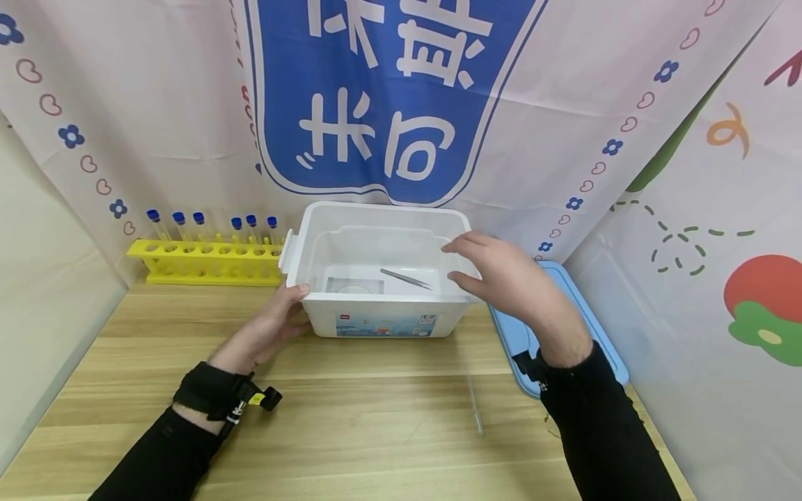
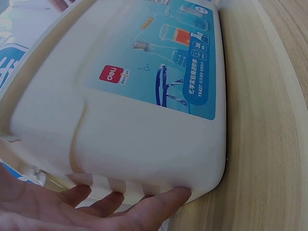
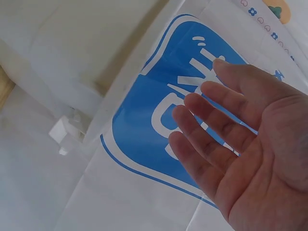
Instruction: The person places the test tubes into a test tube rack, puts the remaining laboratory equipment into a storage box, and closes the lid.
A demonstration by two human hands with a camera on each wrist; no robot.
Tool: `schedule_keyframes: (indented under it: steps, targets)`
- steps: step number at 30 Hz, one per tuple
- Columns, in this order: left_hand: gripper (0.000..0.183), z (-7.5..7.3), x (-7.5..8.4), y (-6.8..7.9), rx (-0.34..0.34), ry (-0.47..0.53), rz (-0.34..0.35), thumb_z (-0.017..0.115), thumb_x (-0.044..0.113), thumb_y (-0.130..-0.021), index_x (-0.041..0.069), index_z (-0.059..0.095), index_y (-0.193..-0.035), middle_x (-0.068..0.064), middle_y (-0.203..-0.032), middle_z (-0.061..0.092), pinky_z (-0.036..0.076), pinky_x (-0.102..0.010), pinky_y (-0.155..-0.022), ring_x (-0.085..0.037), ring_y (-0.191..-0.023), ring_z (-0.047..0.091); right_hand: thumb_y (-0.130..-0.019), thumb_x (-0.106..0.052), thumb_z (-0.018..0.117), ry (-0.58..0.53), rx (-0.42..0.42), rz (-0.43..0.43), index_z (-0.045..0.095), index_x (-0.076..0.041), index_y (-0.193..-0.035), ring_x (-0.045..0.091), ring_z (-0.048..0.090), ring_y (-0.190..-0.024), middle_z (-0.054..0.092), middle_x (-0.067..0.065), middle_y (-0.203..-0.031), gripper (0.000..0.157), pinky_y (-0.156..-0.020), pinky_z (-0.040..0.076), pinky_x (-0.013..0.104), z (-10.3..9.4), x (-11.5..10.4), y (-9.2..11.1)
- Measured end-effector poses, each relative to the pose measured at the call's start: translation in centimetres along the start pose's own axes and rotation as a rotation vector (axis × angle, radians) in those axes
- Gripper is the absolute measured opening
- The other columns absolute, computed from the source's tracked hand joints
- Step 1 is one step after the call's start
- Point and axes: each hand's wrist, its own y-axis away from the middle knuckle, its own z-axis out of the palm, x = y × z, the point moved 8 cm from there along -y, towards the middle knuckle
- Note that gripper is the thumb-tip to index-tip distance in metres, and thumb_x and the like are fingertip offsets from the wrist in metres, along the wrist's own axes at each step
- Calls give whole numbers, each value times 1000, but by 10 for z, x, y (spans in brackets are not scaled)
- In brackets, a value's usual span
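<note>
A white plastic bin (image 1: 376, 306) with a blue chemistry label (image 2: 168, 57) stands at the back of the table. Fairly straight fingers of my left hand (image 1: 278, 323) touch the bin's left side, low on the wall in the left wrist view. Over the bin's right rim hovers my right hand (image 1: 501, 271), holding nothing, its fingers extended and slightly bent in the right wrist view. Inside the bin lie metal tweezers (image 1: 406, 279) and a flat, clear-looking piece (image 1: 355, 286) whose kind I cannot tell.
To the left of the bin is a yellow test tube rack (image 1: 207, 264) with several blue-capped tubes (image 1: 199, 219). A blue lid or tray (image 1: 516, 341) lies under my right forearm. One thin clear rod or tube (image 1: 476, 407) rests on the wooden table (image 1: 351, 431). Printed curtain (image 1: 188, 125) hangs behind.
</note>
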Motion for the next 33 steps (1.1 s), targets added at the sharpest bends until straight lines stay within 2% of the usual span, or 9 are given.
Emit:
schedule_keyframes:
  steps: [7,13,21,24,30,33]
  targets:
    - [81,0,0,0,-10,4,14,41,48,-103,29,-6,-166,-18,-169,5,23,-77,-112,-44,-155,5,-94,-25,76,12,75,-31,67,-15,-135,21,63,-121,67,3,-133,43,-97,57,40,1,-7,26]
    - [82,0,1,0,-17,10,17,41,49,-103,30,-8,-166,-19,-170,1,22,-77,-112,-44,-155,4,-91,-24,79,-22,113,-98,69,-19,-130,16,67,-111,70,-1,-127,41,-87,61,36,1,-16,47]
    - [81,0,1,0,-9,0,18,42,48,-103,28,-6,-166,-19,-169,3,24,-77,-112,-45,-155,5,-93,-26,78,-119,44,-102,71,-19,-129,14,65,-117,69,-8,-128,37,-92,60,37,12,-17,70]
    - [82,-1,1,0,-9,-6,22,42,48,-103,27,-5,-166,-19,-169,5,24,-77,-111,-45,-155,6,-94,-27,77,-143,-3,-84,71,-22,-128,12,64,-117,69,-10,-127,35,-92,59,36,20,-16,76]
    - [82,0,1,1,-6,-14,23,42,49,-103,26,-4,-167,-19,-169,6,25,-77,-111,-45,-155,5,-93,-24,77,-169,-54,-119,70,-26,-126,7,62,-117,69,-13,-124,33,-97,56,32,38,-13,84]
    - [82,-1,1,1,-1,-13,20,42,49,-103,27,-4,-167,-19,-169,6,25,-77,-111,-44,-155,5,-92,-23,78,-178,-85,-111,71,-25,-125,7,63,-116,69,-13,-123,34,-97,56,32,50,-9,87]
